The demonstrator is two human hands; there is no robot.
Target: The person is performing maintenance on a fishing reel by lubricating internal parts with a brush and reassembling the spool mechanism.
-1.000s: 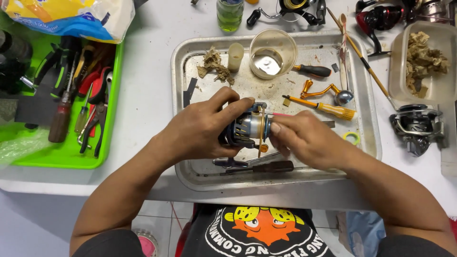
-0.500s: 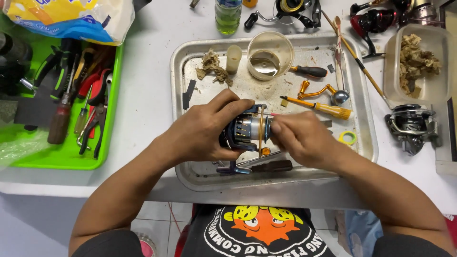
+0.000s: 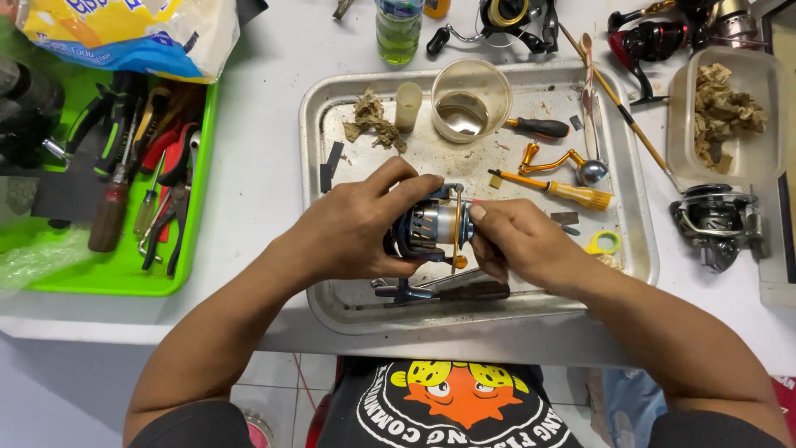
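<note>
The metal tray [image 3: 638, 249] sits closer and more centred than a second ago, though the hands have barely moved over it. The left hand [image 3: 352, 228] wraps the blue fishing reel [image 3: 427, 228], fingers curled tight around it. The right hand [image 3: 522, 245] pinches the reel's front end, where it now appears pressed closer.

Bare forearms, no sleeves or gloves; black tee [image 3: 448, 411] w/ orange-yellow cartoon graphic & white lettering.
</note>
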